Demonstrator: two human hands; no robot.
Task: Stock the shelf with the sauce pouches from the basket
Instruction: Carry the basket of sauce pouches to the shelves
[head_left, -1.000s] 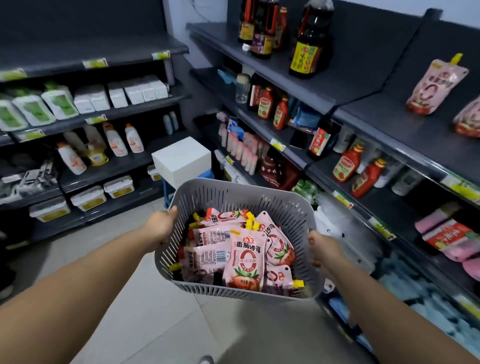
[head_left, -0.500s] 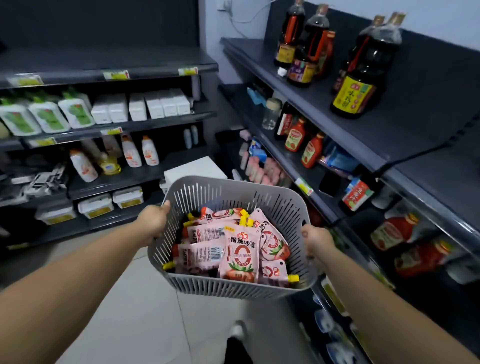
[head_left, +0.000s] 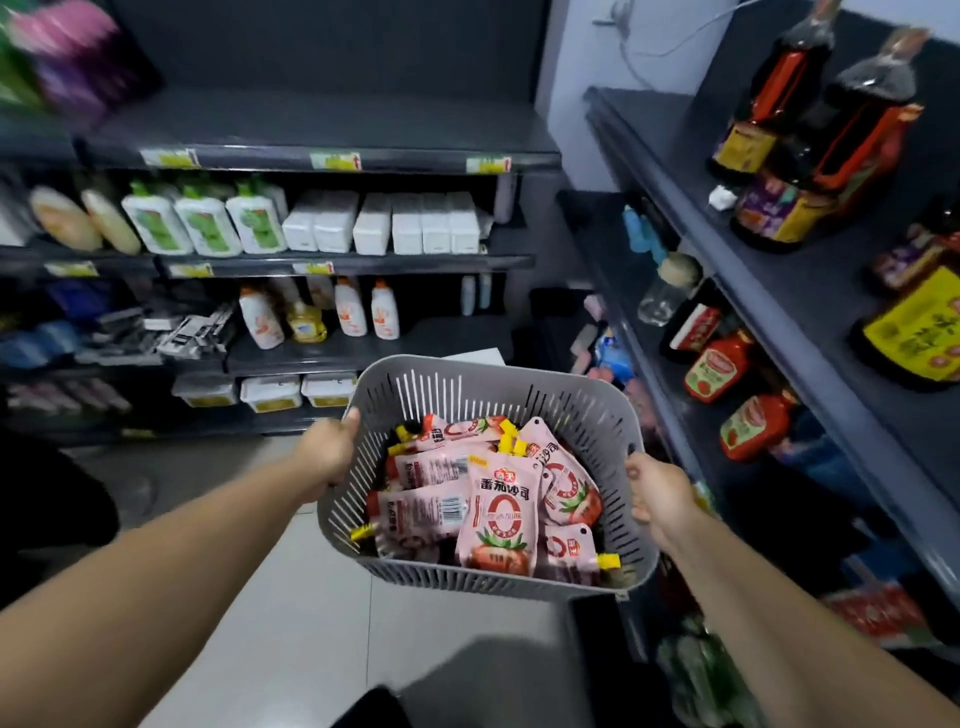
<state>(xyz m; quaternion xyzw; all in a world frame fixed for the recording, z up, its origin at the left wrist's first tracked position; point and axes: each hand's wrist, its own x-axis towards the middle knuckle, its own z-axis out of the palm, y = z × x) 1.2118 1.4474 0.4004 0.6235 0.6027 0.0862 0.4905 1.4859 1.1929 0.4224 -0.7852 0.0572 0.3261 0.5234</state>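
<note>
A grey slotted plastic basket (head_left: 519, 387) hangs in front of me over the floor, held at both sides. My left hand (head_left: 328, 451) grips its left rim and my right hand (head_left: 660, 496) grips its right rim. Inside lie several pink sauce pouches (head_left: 496, 519) with yellow caps and tomato pictures, piled loosely. The dark shelf unit (head_left: 769, 322) runs along my right, close to the basket's right side.
Large dark sauce bottles (head_left: 810, 135) stand on the right unit's upper shelf, red ketchup bottles (head_left: 719, 364) below. A second shelf unit (head_left: 332, 260) ahead on the left holds white boxes and bottles. A white box (head_left: 483, 357) peeks out behind the basket. Light floor tiles lie beneath.
The view has swung left, so the front shelves fill more of it and the right shelf's pink pouches have left the frame. The basket stays in both hands, slightly closer to the right shelf.
</note>
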